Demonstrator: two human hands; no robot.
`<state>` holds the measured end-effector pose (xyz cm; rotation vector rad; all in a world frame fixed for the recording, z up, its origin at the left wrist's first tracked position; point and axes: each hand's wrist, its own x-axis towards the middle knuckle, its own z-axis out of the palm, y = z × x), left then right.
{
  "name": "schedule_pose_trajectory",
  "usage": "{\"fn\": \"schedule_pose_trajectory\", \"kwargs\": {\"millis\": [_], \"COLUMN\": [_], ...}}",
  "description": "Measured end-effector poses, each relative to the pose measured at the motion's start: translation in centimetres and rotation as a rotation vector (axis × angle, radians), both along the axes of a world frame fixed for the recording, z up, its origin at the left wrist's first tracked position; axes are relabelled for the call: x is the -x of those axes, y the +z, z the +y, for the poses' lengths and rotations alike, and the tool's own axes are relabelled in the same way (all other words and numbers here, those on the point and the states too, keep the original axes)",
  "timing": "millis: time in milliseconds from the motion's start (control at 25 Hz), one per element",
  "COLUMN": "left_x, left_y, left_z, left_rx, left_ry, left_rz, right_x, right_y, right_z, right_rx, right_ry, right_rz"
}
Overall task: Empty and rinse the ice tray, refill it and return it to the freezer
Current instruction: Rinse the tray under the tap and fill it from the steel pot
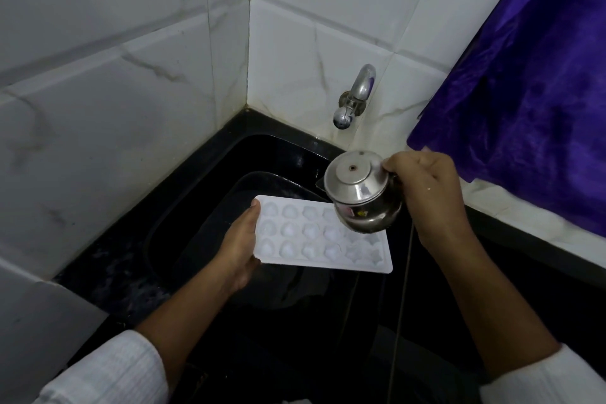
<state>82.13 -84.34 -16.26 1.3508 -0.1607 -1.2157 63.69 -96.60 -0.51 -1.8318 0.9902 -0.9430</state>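
Steel pot [360,193], gripped in your right hand [426,187], is hanging tilted over the ice tray [314,236] your left hand [239,246] is clamping above the sink [203,223]; be pouring slowly, holding it level.

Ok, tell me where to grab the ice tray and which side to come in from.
Probably the flat rim of the ice tray at its near right corner, from the near side, thumb on top, fingers underneath, like the left hand at the left end. Cups fill the middle, and the tilted pot in the right hand covers the far right corner.
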Motion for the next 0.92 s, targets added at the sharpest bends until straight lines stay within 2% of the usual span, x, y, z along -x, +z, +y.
{"fn": "schedule_pose_trajectory", "kwargs": {"millis": [200,400,800,920], "left_x": [-0.2,-0.4,-0.2,-0.2], "left_y": [-0.3,-0.6,-0.6,-0.5], "left_z": [-0.1,-0.1,-0.4,-0.4], "left_rx": [-0.004,0.0,0.008,0.013], "left_ry": [0.005,-0.007,0.004,0.006], "left_rz": [0.007,0.0,0.045,0.057], "right_x": [-0.1,-0.2,-0.7,-0.6], "right_y": [-1.2,-1.2,-0.3,0.0], "right_z": [0.2,0.4,-0.3,-0.5], "right_rx": [0.158,0.283,0.339,0.291], "right_ry": [0.009,0.014,0.032,0.038], "right_rz": [0.278,0.387,0.407,0.362]}}
